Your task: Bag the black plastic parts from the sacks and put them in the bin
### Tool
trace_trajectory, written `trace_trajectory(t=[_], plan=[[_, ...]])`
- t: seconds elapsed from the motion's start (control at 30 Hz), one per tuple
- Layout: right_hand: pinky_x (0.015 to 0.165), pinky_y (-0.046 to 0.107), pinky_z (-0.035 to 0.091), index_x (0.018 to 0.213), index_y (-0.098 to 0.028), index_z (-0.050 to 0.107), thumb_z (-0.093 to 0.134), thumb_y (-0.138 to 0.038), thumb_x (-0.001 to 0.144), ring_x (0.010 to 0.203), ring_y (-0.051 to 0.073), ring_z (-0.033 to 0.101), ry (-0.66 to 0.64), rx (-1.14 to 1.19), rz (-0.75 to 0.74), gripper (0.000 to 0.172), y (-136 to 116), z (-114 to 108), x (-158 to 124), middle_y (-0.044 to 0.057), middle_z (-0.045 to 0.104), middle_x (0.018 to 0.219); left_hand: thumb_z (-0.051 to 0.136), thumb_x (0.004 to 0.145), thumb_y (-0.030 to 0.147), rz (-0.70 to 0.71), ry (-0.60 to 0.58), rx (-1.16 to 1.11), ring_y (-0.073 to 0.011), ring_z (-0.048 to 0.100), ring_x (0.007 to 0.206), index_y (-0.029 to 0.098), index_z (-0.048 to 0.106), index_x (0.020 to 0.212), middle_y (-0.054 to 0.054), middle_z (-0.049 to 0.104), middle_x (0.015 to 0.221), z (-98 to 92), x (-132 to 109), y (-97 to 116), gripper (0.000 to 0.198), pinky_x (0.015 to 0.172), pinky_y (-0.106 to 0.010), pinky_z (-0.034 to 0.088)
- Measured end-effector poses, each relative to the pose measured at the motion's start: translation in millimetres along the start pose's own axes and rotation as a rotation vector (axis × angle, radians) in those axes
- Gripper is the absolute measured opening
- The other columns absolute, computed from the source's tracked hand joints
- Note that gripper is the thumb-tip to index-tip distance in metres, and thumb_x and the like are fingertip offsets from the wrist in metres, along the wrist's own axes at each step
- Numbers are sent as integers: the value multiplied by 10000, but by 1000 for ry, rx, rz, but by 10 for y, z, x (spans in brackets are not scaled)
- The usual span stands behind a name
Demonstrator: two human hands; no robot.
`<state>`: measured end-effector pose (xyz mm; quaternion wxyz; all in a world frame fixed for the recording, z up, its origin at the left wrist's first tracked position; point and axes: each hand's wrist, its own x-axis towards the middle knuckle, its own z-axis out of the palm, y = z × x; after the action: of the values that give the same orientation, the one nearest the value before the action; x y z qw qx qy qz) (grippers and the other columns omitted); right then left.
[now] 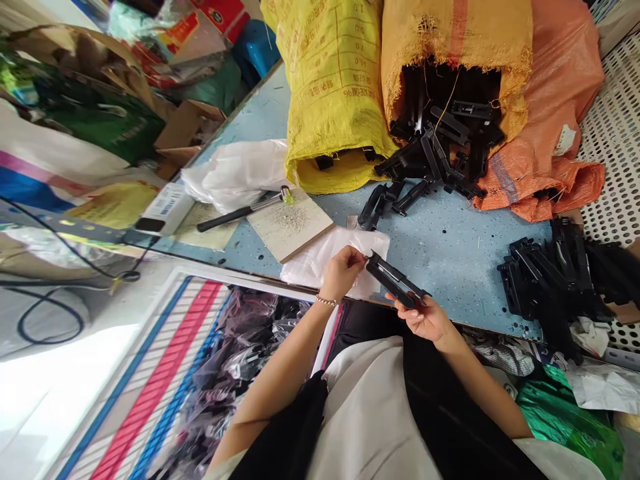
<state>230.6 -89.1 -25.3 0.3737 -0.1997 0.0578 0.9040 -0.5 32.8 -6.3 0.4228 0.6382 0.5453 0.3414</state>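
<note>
A long black part (395, 280) with a slot along it is held over the table's front edge. My right hand (423, 319) grips its near right end, thumb and fingers around it. At its far left end is my left hand (344, 270), fingers pinched together; what is between the fingertips is too small to make out. Beneath my left hand lies a stack of clear plastic bags (320, 257). Similar black parts (440, 157) spill from the open mouth of an orange woven sack (460, 40), and a few lie loose on the table behind the held part.
The blue speckled table (450, 253) carries a yellow sack (335, 93), a board (290, 223), a black-handled hammer (240, 213) and a white box (165, 208). More black parts (550, 273) are piled at the right. A striped bag (170, 360) of wrapped items stands below left.
</note>
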Motion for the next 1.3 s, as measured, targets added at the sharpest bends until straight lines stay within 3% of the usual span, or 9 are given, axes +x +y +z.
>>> trace_trajectory(t=[0.17,0.3,0.47,0.57,0.73,0.93,1.03,1.13,1.3], plan=[[444,122,487,1234,-124,568,690,-279,828,608,70,477,22,-18,-26,451,10,8,79,47,678,903,404,866,25,355,-12,483,-277,647,1115,147,709,1083,-162,682,1240,-167,-102,2,394,979,-474,541],[400,92,407,1111,-154,619,714,-343,799,571,61,433,36,-152,-19,378,22,147,162,21,654,827,328,928,31,534,-52,432,-252,562,1303,151,501,1437,-165,568,1415,-74,-303,168,552,1102,-452,502],[404,157,373,742,-205,585,723,-377,752,502,77,396,300,-494,-468,221,54,255,360,-38,539,612,354,974,61,777,-232,204,-208,570,1308,254,280,1567,-137,546,1436,183,-730,409,628,1086,-382,531],[439,188,359,687,-215,570,731,-317,764,489,86,418,391,-604,-585,206,83,288,342,-59,504,549,382,965,59,777,-260,154,-236,529,1354,257,218,1583,-161,516,1447,201,-874,414,669,1090,-419,526],[540,252,388,720,-215,613,603,-321,871,544,129,507,552,-1218,-678,185,218,335,331,-27,578,586,587,936,204,641,-227,136,-271,566,1294,235,329,1497,-189,494,1418,170,-894,332,618,960,-409,599],[626,274,452,786,-199,651,541,-335,862,644,158,571,458,-1201,-633,191,281,193,544,0,642,702,605,888,167,445,-100,252,-209,675,1011,255,388,1462,-133,572,1289,191,-863,333,620,839,-339,606],[667,272,497,1029,-211,684,569,-326,847,716,161,606,451,-1099,-597,244,245,120,554,3,691,843,683,814,180,467,-51,458,-322,620,1142,279,424,1482,-174,503,1421,182,-782,311,723,956,-499,551],[769,292,533,1026,-210,701,583,-280,835,810,167,626,455,-1081,-605,235,230,127,523,9,701,907,726,760,154,521,-135,550,-437,491,1314,243,538,1416,-205,357,1578,254,-615,237,688,1037,-642,456],[1004,368,496,1158,-234,701,600,-290,898,1073,201,646,294,-1192,-525,285,213,445,151,36,718,1118,599,887,174,504,-350,298,-306,594,1279,214,660,1273,-155,470,1538,222,-449,330,393,1063,-475,519]])
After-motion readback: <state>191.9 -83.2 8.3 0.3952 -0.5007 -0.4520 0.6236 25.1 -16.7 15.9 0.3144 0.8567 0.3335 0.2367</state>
